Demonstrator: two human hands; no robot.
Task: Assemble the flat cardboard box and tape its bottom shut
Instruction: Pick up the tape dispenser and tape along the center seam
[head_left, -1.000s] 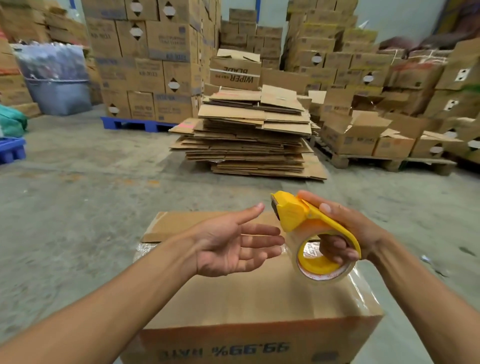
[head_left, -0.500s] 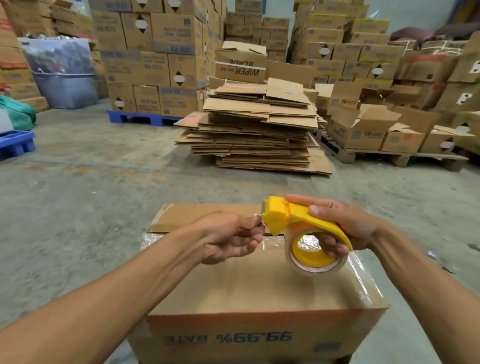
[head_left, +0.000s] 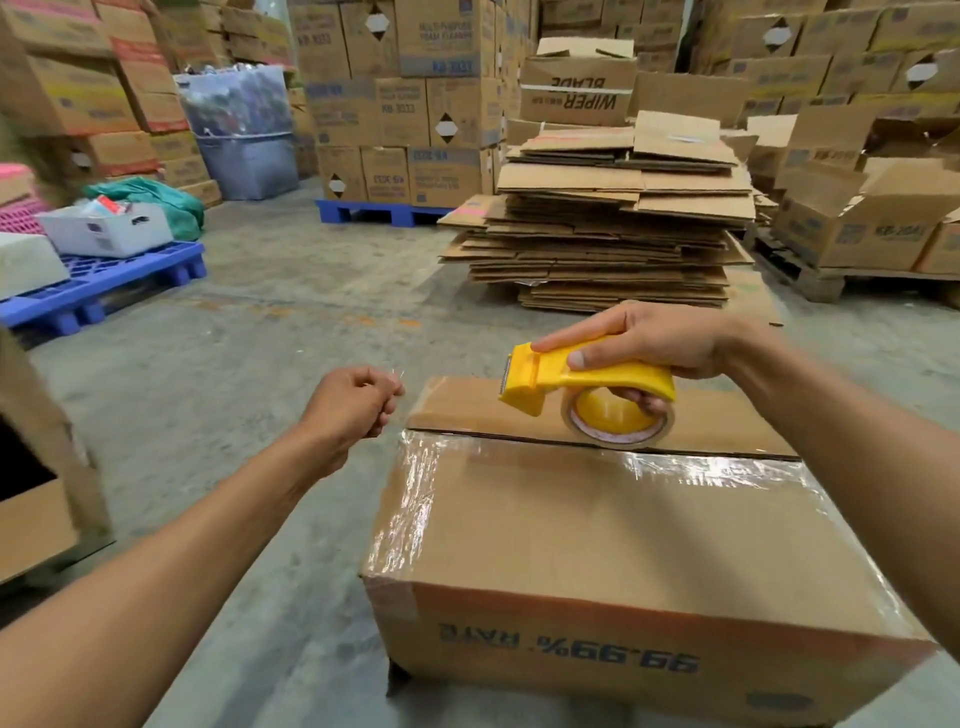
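A brown cardboard box (head_left: 597, 540) stands upside down on the floor in front of me, with shiny clear tape over its near flap and left edge. The far flap (head_left: 467, 410) lies flat with a dark seam between the two. My right hand (head_left: 660, 338) grips a yellow tape dispenser (head_left: 582, 382) with a roll of clear tape, held just above the seam. My left hand (head_left: 353, 405) is out past the box's left side, fingers pinched together; a thin glint shows at the fingertips, which may be the tape end.
A tall stack of flattened cartons (head_left: 613, 223) lies straight ahead. Blue pallets (head_left: 104, 286) with bins stand at the left, stacked boxes (head_left: 395, 104) behind. Open cartons on a wooden pallet (head_left: 872, 228) sit at the right. Another box edge (head_left: 47, 478) is close at my left.
My left hand went from open beside the dispenser to pinching at its blade, then pulled away to the left. The dispenser has moved slightly away over the seam. My view has shifted left.
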